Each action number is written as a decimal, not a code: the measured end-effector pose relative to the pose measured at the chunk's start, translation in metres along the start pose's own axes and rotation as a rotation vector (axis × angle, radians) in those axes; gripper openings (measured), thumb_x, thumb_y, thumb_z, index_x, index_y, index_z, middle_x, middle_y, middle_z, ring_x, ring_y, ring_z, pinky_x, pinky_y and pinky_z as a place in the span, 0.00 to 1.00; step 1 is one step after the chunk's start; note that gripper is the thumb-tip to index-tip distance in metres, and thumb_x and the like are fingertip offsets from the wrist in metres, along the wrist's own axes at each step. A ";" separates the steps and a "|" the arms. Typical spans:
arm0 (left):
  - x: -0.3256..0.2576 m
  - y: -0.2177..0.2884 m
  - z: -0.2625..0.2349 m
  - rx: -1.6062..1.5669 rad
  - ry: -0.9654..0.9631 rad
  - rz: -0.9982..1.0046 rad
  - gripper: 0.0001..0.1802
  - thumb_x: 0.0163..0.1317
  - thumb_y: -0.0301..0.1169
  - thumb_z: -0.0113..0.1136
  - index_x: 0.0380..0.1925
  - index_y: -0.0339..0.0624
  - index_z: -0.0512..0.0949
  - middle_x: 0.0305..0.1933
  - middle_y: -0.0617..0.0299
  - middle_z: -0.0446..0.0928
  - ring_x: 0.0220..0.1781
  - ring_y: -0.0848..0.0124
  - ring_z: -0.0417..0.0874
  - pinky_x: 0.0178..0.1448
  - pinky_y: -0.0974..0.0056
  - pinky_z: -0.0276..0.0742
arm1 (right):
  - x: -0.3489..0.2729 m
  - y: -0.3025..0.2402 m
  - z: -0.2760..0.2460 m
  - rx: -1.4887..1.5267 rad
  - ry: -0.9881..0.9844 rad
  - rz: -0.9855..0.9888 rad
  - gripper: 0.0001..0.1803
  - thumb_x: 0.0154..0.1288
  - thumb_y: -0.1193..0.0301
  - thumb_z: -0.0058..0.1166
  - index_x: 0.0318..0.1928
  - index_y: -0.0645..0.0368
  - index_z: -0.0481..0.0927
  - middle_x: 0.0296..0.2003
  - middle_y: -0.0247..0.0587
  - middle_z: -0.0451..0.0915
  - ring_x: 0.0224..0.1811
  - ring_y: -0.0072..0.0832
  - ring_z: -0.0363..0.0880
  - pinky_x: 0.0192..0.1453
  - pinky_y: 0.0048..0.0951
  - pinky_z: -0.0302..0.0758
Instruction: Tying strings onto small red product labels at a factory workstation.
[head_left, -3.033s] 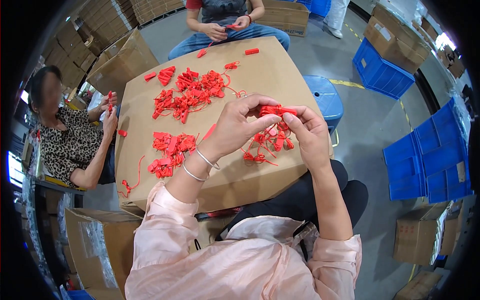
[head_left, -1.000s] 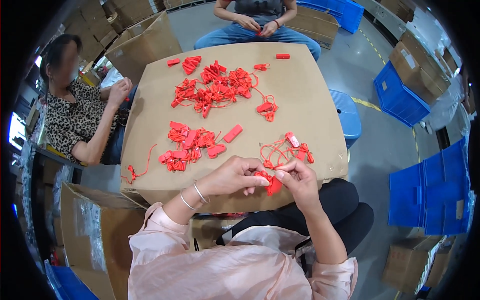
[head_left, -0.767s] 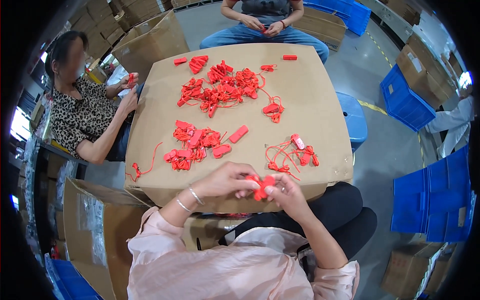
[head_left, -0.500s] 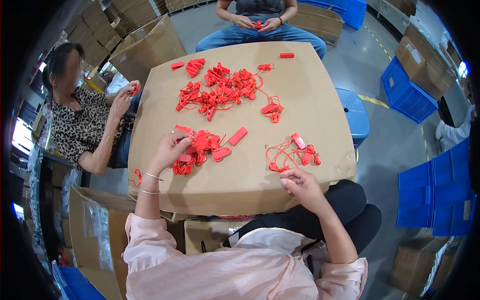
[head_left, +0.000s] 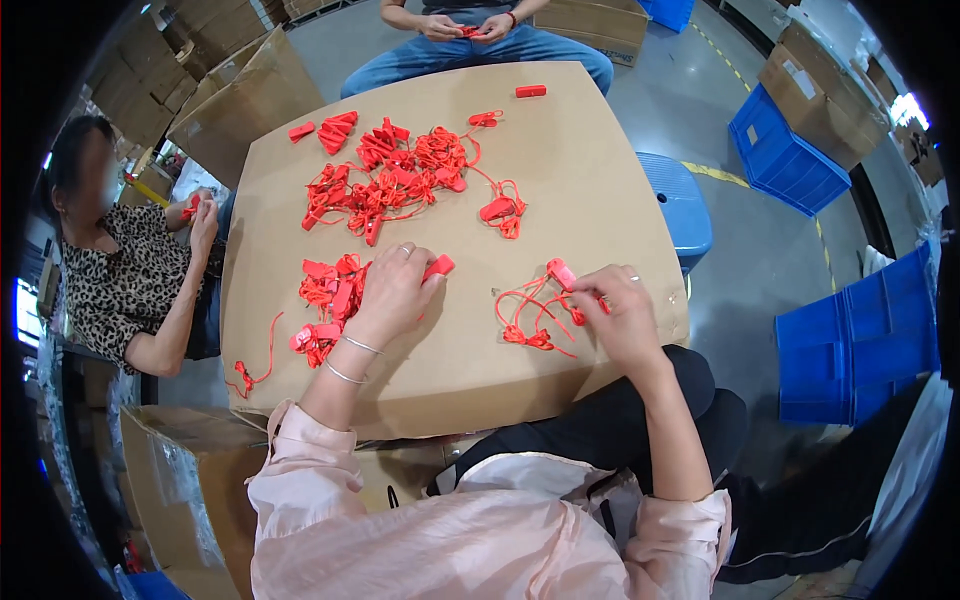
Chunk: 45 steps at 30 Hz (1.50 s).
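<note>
My left hand (head_left: 395, 290) is over the near cardboard table, its thumb and fingers closing around a small oblong red plastic piece (head_left: 440, 267). Beside it lies a heap of red plastic pieces with bundled cords (head_left: 335, 290), partly covered by the hand. To the right, my right hand (head_left: 622, 312) pinches part of a red corded bundle (head_left: 528, 333); its fingertips hide what exactly they hold. A red plastic piece with a pale, shiny face (head_left: 561, 274) sits at the top of that bundle, close to the fingers.
Farther up the cardboard tabletop (head_left: 560, 160) is a larger tangle of red corded pieces (head_left: 390, 180). A co-worker (head_left: 130, 250) sits left, another (head_left: 475, 40) opposite, both handling red pieces. A blue stool (head_left: 675, 205) stands right; blue crates (head_left: 850, 340) are beyond.
My left hand has moved right, from the near heap to the single oblong piece. My right hand has come up onto the corded bundle. The whole view has shifted slightly.
</note>
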<state>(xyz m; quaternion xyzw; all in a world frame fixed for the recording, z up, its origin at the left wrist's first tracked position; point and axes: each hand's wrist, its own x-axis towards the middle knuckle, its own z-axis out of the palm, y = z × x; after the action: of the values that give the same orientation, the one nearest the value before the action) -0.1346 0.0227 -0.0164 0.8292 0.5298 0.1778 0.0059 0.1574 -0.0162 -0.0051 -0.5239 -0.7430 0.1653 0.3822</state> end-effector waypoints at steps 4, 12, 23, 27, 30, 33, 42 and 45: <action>0.005 0.002 -0.006 -0.114 -0.124 -0.182 0.11 0.51 0.31 0.60 0.31 0.37 0.74 0.31 0.52 0.75 0.36 0.56 0.77 0.41 0.54 0.73 | -0.002 -0.013 0.021 0.037 -0.140 -0.116 0.03 0.51 0.76 0.56 0.29 0.59 0.80 0.29 0.42 0.76 0.34 0.40 0.73 0.42 0.36 0.72; 0.013 0.003 0.016 -0.156 -0.159 -0.264 0.16 0.57 0.36 0.57 0.38 0.35 0.74 0.35 0.46 0.75 0.39 0.54 0.78 0.43 0.55 0.73 | -0.015 0.034 0.063 -0.161 -0.057 -0.260 0.07 0.53 0.68 0.52 0.33 0.52 0.81 0.33 0.42 0.78 0.41 0.41 0.75 0.44 0.41 0.73; 0.003 -0.024 0.031 -0.235 -0.089 -0.156 0.12 0.63 0.29 0.52 0.41 0.35 0.64 0.33 0.56 0.67 0.35 0.64 0.70 0.42 0.62 0.69 | -0.027 -0.010 0.033 0.620 0.113 0.185 0.04 0.53 0.77 0.49 0.27 0.66 0.74 0.25 0.45 0.78 0.27 0.35 0.78 0.32 0.35 0.74; 0.009 -0.014 0.021 -0.461 -0.128 -0.407 0.10 0.66 0.31 0.49 0.42 0.37 0.64 0.33 0.60 0.68 0.34 0.71 0.70 0.38 0.67 0.69 | -0.031 -0.009 0.052 0.823 0.058 0.155 0.07 0.49 0.82 0.45 0.29 0.67 0.76 0.29 0.45 0.80 0.31 0.32 0.80 0.35 0.32 0.75; 0.016 -0.029 0.031 -0.329 0.179 0.057 0.09 0.68 0.31 0.48 0.40 0.37 0.65 0.33 0.63 0.67 0.31 0.76 0.67 0.34 0.72 0.66 | -0.023 -0.006 0.059 0.733 0.187 0.055 0.05 0.48 0.81 0.49 0.28 0.66 0.77 0.29 0.44 0.80 0.33 0.33 0.79 0.37 0.32 0.75; 0.013 -0.018 0.028 -0.445 0.116 -0.015 0.09 0.67 0.31 0.49 0.39 0.37 0.66 0.33 0.64 0.66 0.30 0.77 0.65 0.34 0.73 0.66 | -0.022 -0.002 0.058 0.514 0.195 0.013 0.04 0.48 0.80 0.53 0.28 0.64 0.78 0.29 0.45 0.79 0.35 0.35 0.78 0.40 0.33 0.74; 0.003 0.012 0.028 -0.609 -0.034 -0.097 0.05 0.66 0.25 0.48 0.39 0.37 0.65 0.38 0.64 0.63 0.37 0.76 0.65 0.41 0.71 0.67 | -0.031 -0.005 0.052 0.235 0.312 -0.079 0.04 0.50 0.73 0.57 0.27 0.59 0.77 0.34 0.40 0.72 0.36 0.37 0.75 0.39 0.38 0.72; 0.006 0.023 0.029 -0.532 0.039 -0.002 0.07 0.64 0.24 0.50 0.39 0.36 0.66 0.38 0.63 0.65 0.37 0.76 0.66 0.40 0.72 0.66 | -0.031 -0.007 0.053 0.216 0.179 -0.022 0.05 0.51 0.73 0.57 0.29 0.60 0.77 0.34 0.40 0.72 0.36 0.38 0.75 0.39 0.38 0.72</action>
<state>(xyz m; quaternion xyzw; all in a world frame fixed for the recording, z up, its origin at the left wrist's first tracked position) -0.1039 0.0230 -0.0372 0.7944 0.4653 0.3267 0.2138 0.1185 -0.0389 -0.0473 -0.4840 -0.6896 0.1928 0.5031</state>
